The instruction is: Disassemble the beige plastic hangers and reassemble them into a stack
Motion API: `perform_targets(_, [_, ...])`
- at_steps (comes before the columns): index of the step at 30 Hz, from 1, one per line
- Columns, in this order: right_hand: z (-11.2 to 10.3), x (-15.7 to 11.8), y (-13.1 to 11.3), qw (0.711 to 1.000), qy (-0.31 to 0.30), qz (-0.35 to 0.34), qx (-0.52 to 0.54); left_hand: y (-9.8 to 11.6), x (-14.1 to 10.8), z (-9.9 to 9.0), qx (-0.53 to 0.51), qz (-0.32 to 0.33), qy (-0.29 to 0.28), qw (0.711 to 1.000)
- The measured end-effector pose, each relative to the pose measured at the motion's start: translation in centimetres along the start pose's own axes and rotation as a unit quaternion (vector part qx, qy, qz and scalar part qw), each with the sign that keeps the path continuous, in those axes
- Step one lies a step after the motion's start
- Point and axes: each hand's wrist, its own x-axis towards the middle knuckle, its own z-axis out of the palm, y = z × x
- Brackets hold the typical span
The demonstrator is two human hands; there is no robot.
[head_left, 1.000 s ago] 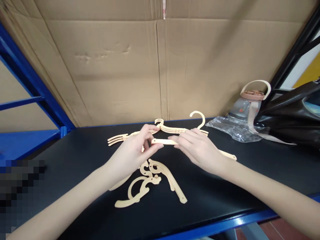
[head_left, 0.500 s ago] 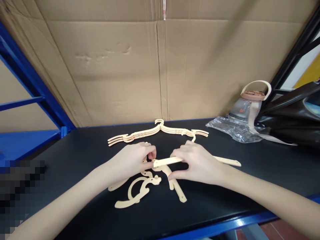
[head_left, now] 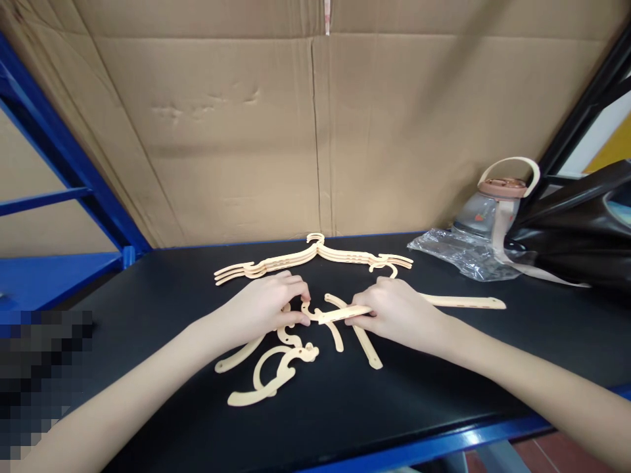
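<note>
My right hand [head_left: 399, 312] is closed on a pale cream hanger arm [head_left: 348, 313], a flat slotted strip whose near end points left. A longer slotted strip [head_left: 463, 301] shows beyond its far side; my hand hides whether the two join. A hanger hook [head_left: 389, 268] rises just behind this hand. My left hand [head_left: 271, 303] pinches at the edge of a curved hanger piece [head_left: 308, 310], close to the arm's left end; the fingers partly hide the contact. Loose curved hanger pieces [head_left: 261, 394] lie below my left hand. Another strip [head_left: 367, 347] slants beneath my right hand.
Several assembled cream hangers [head_left: 290, 259] lie stacked at the back of the black table [head_left: 162, 289]. A bottle with a strap [head_left: 486, 210] and crumpled clear plastic [head_left: 463, 253] are at the back right. Cardboard [head_left: 221, 131] stands behind; blue frame posts [head_left: 73, 171] rise at left.
My right hand has shifted slightly right with the hanger arm, drawing it off the pile. The slanting strip has moved up and right, and more of the curved piece shows.
</note>
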Motion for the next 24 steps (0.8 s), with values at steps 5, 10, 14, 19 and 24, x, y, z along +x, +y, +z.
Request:
perform_targets(5, [-0.1,0.0,0.3,0.999,0.006,0.039,0.001,0.3,0.2,-0.3,0.058,0.054,0.021,0.997])
perform_targets(10, [-0.2,0.0,0.5,0.998,0.014,0.056,0.038,0.0,0.3,-0.9,-0.03,-0.014,0.094,0.995])
perform_targets(14, [-0.3,-0.3,-0.2,0.996,0.0,0.027,0.089,-0.2,0.5,-1.2,-0.14,-0.082,0.174,0.971])
perform_targets(19, [-0.4,-0.7,-1.2,0.984,-0.03,-0.096,0.149,0.6,0.6,-1.6,-0.443,-0.154,0.16,0.869])
perform_targets(24, [-0.5,-0.5,-1.2,0.987,0.036,-0.122,0.102,1.3,0.6,-1.4,-0.589,-0.186,0.134,0.775])
